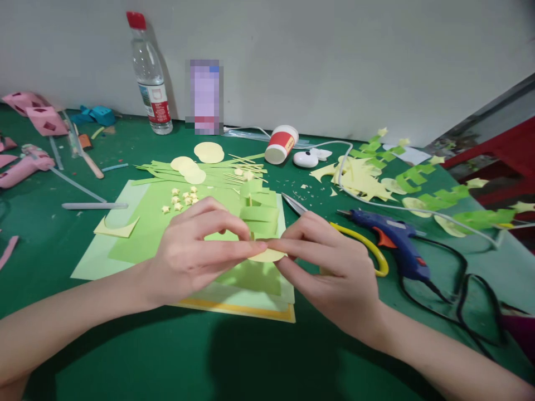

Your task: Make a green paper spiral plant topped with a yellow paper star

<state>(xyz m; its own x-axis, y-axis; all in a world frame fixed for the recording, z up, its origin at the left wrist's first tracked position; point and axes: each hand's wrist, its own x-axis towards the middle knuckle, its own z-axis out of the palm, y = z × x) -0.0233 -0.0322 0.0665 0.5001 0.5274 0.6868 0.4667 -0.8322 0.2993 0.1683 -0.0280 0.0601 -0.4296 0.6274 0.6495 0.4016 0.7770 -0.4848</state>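
Two bare forearms are lying nearest me, stretching over the green table (159,362) to where the fingers are meeting. A yellow paper disc (270,255) is sitting between the fingertips, just above the stacked paper sheets (134,228). The left hand (196,250) is pinching at its far edge, fingertips nearly together; the right hand (334,256) is gripping its right side, fingers closing on the rim. A folded green strip (259,214) is standing right behind the disc, though I can't tell whether the two are joining yet.

Further out, little stars (178,199), loose discs (195,176) and cut green strips (154,174) are waiting, so I'd guess there's material for more. Scissors (368,242) and a glue gun (401,250) are lying on the right, untouched. Beyond them, several notched green pieces (445,197) with stars and discs are spreading out, seemingly finished already; the one in hand is looking partway along, with no star that I'm seeing clearly on it.
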